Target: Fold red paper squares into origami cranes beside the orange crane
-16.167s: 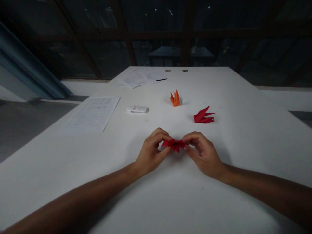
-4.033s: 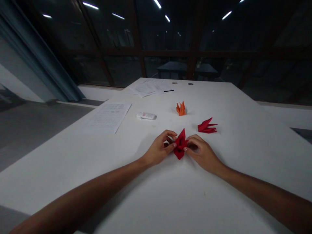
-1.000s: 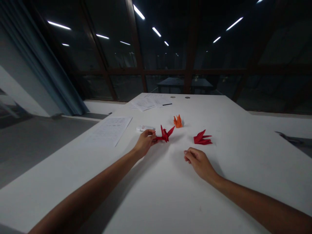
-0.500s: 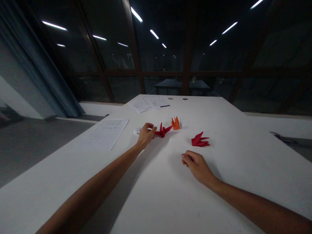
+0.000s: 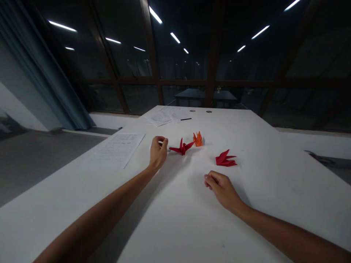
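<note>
A red paper crane (image 5: 182,147) with spread wings stands on the white table, just right of my left hand (image 5: 158,151) and apart from it. The fingers of that hand are curled together at the spot where a small white object lay; what they hold, if anything, is hidden. Close behind the red crane stands an orange paper crane (image 5: 197,139). A second red paper crane (image 5: 225,158), its wings folded up, lies farther right. My right hand (image 5: 221,186) rests on the table below it, loosely closed, with nothing visible in it.
Printed sheets (image 5: 119,149) lie at the table's left edge, and more papers (image 5: 164,116) lie at the back with a black pen (image 5: 185,119). Two round inserts are set in the far tabletop (image 5: 263,175). Dark windows and a blue curtain (image 5: 52,73) stand beyond.
My left hand has let go of the red crane's tip and moved left, now covering where the small white object was. The cranes and my right hand stay put.
</note>
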